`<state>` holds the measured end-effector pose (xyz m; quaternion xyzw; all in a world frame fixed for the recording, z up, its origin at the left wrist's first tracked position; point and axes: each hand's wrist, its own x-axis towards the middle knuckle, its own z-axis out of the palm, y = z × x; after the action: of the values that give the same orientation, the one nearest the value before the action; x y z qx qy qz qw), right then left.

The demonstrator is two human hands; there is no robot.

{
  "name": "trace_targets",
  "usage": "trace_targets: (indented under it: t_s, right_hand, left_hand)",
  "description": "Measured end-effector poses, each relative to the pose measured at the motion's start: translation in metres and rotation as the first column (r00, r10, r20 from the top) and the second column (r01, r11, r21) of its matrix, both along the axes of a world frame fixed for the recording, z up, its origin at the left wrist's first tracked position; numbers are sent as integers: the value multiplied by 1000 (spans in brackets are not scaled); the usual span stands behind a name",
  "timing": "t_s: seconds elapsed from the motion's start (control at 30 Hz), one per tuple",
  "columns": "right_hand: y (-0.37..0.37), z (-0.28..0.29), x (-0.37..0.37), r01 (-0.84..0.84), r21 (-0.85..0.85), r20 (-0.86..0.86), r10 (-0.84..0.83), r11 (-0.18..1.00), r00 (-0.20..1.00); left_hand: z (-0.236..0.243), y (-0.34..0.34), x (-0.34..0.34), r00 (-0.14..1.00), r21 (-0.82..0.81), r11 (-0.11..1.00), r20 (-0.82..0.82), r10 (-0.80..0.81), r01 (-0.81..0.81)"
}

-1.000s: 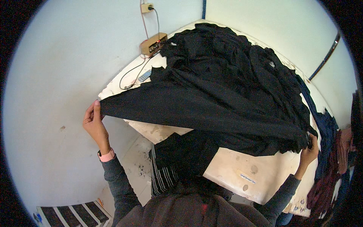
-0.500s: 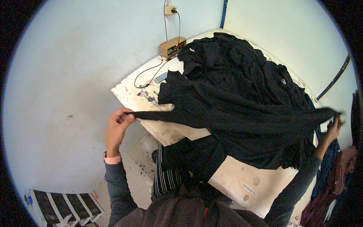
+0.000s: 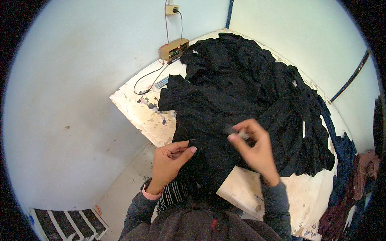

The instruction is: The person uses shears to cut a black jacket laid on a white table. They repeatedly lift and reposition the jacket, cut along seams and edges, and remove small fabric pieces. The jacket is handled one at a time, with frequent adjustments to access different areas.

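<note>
The black cloth [image 3: 241,84] lies in a large crumpled heap on the counter, its long axis running from the far left to the near right, and its near part drops over the counter's near edge toward the person's lap. The left hand [image 3: 167,164] is at the left border of that near part, its thumb and forefinger pinched together on the fabric. The right hand [image 3: 257,152] is to the right and slightly farther away, above the cloth, with its fingers closed around a small greyish thing [image 3: 243,134], too blurred to identify; whether these fingers also grip the fabric, I cannot tell. The left hand is thus the nearer one to the pinched border, while the main heap lies beyond both hands and to the right. A pink band [image 3: 150,193] circles the left wrist, and just beside it a striped cloth [image 3: 173,195] shows. Bare counter [image 3: 237,186] shows to the near right of the hanging part. Left of the heap are a remote control [image 3: 162,82] and a looped cable; farther back, a tan box [image 3: 174,49] stands near the wall, below a socket [image 3: 172,9]. At the right edge hang dark blue cloth [image 3: 343,148] and maroon cloth [image 3: 335,211].
</note>
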<state>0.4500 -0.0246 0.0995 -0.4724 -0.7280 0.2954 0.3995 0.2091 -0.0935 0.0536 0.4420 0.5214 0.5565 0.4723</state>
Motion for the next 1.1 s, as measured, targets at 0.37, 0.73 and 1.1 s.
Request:
trace_targets:
  t_s: [0.37,0.73,1.1]
  right_hand:
    - [-33,-11,-30,-119,31,-57,121,992,991]
    - [36,3,-5,-92,13,-194,93,996,977]
    - [75,18,21,26,35,-240,-17,999,971]
  left_hand:
    - [-1,-8,15,989,62,990,57,-133,129]
    - [-8,-3,4,897,-123,903,-125,-425,411]
    - [-13,1,3,854,-1,860,-114,-507,511]
